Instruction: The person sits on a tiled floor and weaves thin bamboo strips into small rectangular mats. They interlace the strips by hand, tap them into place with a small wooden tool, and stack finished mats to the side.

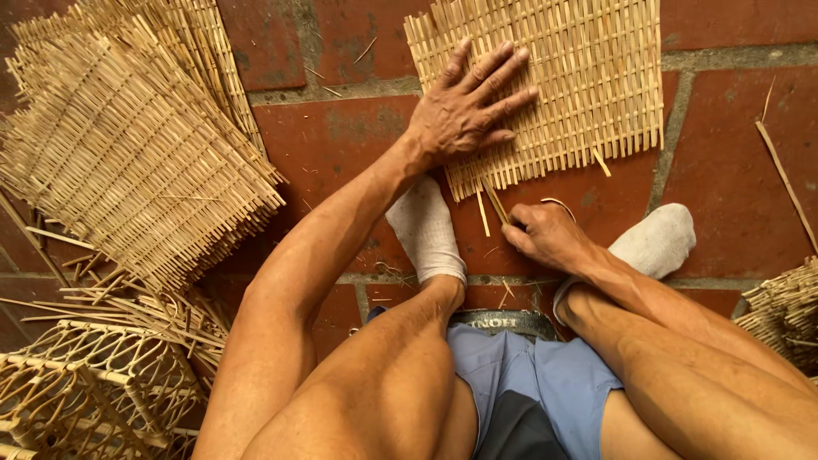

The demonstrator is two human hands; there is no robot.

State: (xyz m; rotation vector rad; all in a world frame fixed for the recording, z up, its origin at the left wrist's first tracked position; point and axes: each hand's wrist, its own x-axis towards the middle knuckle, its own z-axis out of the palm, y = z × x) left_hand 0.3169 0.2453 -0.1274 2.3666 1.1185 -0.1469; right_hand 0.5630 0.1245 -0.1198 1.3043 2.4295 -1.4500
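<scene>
A flat woven bamboo mat (pixel 579 77) lies on the red tile floor (pixel 341 145) in front of me. My left hand (pixel 467 106) rests flat on the mat's near left corner, fingers spread. My right hand (pixel 545 234) is closed around a thin bamboo strip (pixel 494 203) at the mat's near edge, where loose strip ends stick out. My feet in white socks (pixel 426 226) sit just below the mat, and I am seated with bent knees.
A stack of woven bamboo mats (pixel 128 145) lies at the left. An open-weave rattan frame (pixel 85 392) sits at the bottom left with loose strips around it. Another woven piece (pixel 788 311) shows at the right edge. A long loose strip (pixel 784 179) lies on the floor at right.
</scene>
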